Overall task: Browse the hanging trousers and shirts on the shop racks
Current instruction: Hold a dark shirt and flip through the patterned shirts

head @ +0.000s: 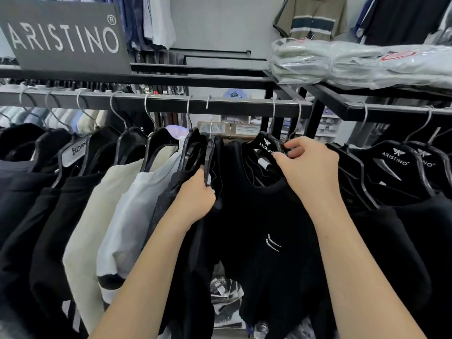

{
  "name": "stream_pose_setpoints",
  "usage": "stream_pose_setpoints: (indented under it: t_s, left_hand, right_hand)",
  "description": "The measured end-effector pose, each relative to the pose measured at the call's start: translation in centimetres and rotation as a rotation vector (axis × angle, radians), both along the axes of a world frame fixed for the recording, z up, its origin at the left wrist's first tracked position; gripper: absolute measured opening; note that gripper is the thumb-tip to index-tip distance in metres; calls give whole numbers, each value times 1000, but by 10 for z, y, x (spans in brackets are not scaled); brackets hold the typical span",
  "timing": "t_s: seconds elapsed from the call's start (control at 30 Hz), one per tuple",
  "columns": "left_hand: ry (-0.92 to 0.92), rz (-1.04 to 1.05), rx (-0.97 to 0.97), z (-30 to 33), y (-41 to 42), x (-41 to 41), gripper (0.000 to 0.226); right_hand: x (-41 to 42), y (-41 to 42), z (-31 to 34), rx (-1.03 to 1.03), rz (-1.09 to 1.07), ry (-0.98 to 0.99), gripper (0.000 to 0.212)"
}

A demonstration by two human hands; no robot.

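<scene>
- A grey sign (64, 36) fills the upper left of the frame and reads "ARISTINO" in large pale letters with a registered mark at its top right corner.
- A black rail (156, 102) runs across the middle of the frame, hung with a row of shirts on black hangers with metal hooks.
- The black shirt (266, 228) at centre faces the camera; it has a round neck and two short pale strokes on the chest.
- At left centre hang a cream shirt (90, 223) and a pale grey shirt (127, 216), packed closely between darker ones.
- Bagged folded garments (354, 62) lie stacked on the shelf at upper right; a red mark shows on one bag, too blurred to read.
- An olive polo (315, 17) with a dark chest band hangs on the wall at the top right.
- The right hand (309, 167), at centre right, pinches the black hanger (267, 146) of the centre shirt between thumb and curled fingers; the hanger reads "ARISTINO" under a small winged emblem.
- The left hand (195, 196), at centre, curls its fingers round the shoulder of the neighbouring dark shirt, holding that bunch to the left.
- Hangers at right (395, 159) repeat "ARISTINO"; a white hanger (78, 150) at left shows letters beginning "BL", the rest unclear.
</scene>
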State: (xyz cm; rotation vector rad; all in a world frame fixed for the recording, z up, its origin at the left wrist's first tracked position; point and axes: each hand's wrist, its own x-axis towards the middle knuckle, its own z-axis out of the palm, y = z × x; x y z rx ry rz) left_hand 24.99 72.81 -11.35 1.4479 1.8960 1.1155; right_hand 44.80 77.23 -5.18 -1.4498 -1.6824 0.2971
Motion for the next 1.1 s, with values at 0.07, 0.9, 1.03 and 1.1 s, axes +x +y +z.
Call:
stream_pose_setpoints:
  t_s: [0.07, 0.9, 1.03, 1.1]
  left_hand:
    - [0, 3, -10, 0, 1, 4, 26]
    - [2, -22, -15, 6, 4, 18, 15]
    - [26, 2, -54, 7, 5, 10, 13]
    - [56, 25, -43, 9, 5, 10, 16]
  right_hand:
    - [0, -2, -2, -47, 55, -106, 20]
    - [-8, -2, -6, -18, 46, -69, 13]
    - [1, -1, -3, -55, 58, -94, 26]
    - [0, -6, -5, -16, 41, -68, 33]
